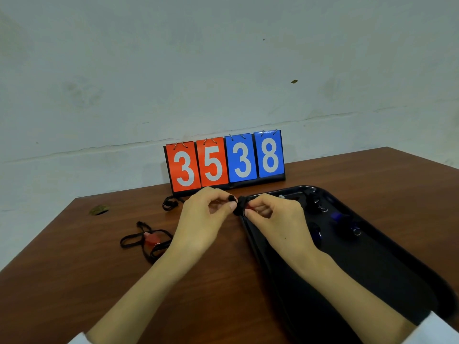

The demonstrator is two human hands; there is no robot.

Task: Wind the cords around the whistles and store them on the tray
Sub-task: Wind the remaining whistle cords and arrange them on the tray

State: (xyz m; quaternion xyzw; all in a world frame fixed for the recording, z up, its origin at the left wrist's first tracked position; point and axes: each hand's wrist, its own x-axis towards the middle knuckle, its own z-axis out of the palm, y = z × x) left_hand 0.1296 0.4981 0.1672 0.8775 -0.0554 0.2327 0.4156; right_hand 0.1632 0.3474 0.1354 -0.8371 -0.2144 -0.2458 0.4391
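My right hand (269, 214) pinches a red whistle (249, 207) that is mostly wrapped in black cord, held just above the tray's left rim. My left hand (206, 214) pinches the black cord end (232, 198) right beside it. A second red whistle (152, 239) lies on the table at the left with its black cord loose around it. Another black cord (169, 203) lies near the scoreboard; its whistle is hidden. On the black tray (372, 274) sit several dark and blue whistles (336, 216) with cords wound round them.
A flip scoreboard (224, 161) reading 3538 stands at the back edge of the brown table (99, 281), against the wall. A small chipped hole (98, 210) marks the table's far left. The tray fills the right side of the table.
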